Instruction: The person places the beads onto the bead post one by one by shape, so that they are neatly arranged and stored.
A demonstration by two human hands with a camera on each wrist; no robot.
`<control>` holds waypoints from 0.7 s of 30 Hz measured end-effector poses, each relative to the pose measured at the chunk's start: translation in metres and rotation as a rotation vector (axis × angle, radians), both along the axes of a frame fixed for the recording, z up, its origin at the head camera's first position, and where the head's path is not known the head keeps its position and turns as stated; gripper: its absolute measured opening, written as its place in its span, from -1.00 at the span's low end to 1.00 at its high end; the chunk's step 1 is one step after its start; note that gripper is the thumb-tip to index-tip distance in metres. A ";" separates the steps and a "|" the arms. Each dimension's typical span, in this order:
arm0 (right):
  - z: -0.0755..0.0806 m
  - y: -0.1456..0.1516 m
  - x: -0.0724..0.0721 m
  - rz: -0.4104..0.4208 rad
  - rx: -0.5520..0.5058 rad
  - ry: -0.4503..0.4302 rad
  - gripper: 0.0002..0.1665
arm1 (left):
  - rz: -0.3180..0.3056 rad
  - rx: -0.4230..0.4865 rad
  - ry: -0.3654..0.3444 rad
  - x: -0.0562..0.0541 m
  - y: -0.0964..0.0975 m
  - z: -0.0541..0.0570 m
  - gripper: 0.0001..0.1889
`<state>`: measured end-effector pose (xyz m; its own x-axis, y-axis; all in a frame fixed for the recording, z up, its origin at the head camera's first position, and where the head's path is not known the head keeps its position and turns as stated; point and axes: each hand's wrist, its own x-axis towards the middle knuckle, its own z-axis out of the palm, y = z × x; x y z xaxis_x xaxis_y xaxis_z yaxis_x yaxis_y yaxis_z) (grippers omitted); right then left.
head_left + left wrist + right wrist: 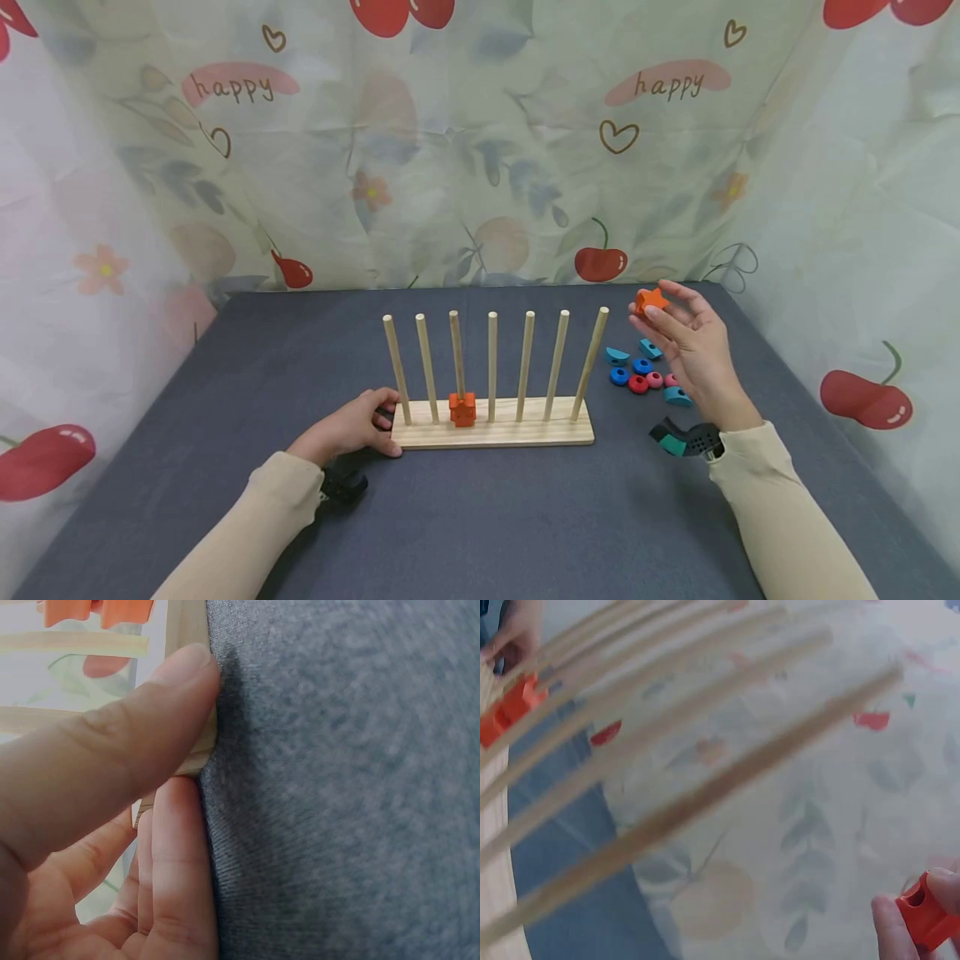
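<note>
A wooden peg stand (pixel 517 433) with several upright pegs sits in the middle of the table. My left hand (pixel 348 427) grips its left end, the thumb along the front edge and fingers at the end face, as the left wrist view shows. Orange beads (pixel 462 410) are stacked at the foot of the third peg from the left. Raised beyond the right end of the stand, my right hand (pixel 697 354) pinches an orange star-shaped bead (pixel 655 300) between thumb and fingers. In the right wrist view a hole shows in this star bead (pixel 922 915).
Loose beads lie on the dark cloth right of the stand: blue rings (pixel 619 376), a red ring (pixel 637 384), pink rings (pixel 655 380) and light-blue half-round pieces (pixel 678 397). A patterned curtain (pixel 450 167) closes off the back and sides.
</note>
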<state>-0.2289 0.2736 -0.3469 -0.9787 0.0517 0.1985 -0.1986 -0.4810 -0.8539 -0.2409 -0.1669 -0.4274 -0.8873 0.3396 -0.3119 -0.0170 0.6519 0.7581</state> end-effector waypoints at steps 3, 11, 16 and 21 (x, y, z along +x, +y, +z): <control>0.008 -0.007 0.006 0.010 -0.034 0.046 -0.49 | 0.001 0.000 -0.004 0.000 0.000 0.000 -0.22; 0.026 -0.030 0.024 -0.037 0.041 0.167 -0.59 | 0.000 0.000 -0.008 -0.001 0.000 -0.003 -0.20; 0.035 -0.044 0.035 -0.073 0.137 0.230 -0.55 | 0.000 0.002 -0.007 -0.001 -0.001 -0.003 -0.19; 0.042 -0.057 0.044 -0.066 0.184 0.239 -0.61 | 0.004 -0.005 -0.005 -0.001 0.000 -0.002 -0.19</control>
<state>-0.1848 0.2170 -0.3053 -0.8988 0.0549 0.4349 -0.4301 -0.3021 -0.8507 -0.2419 -0.1672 -0.4297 -0.8871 0.3350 -0.3176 -0.0228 0.6554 0.7549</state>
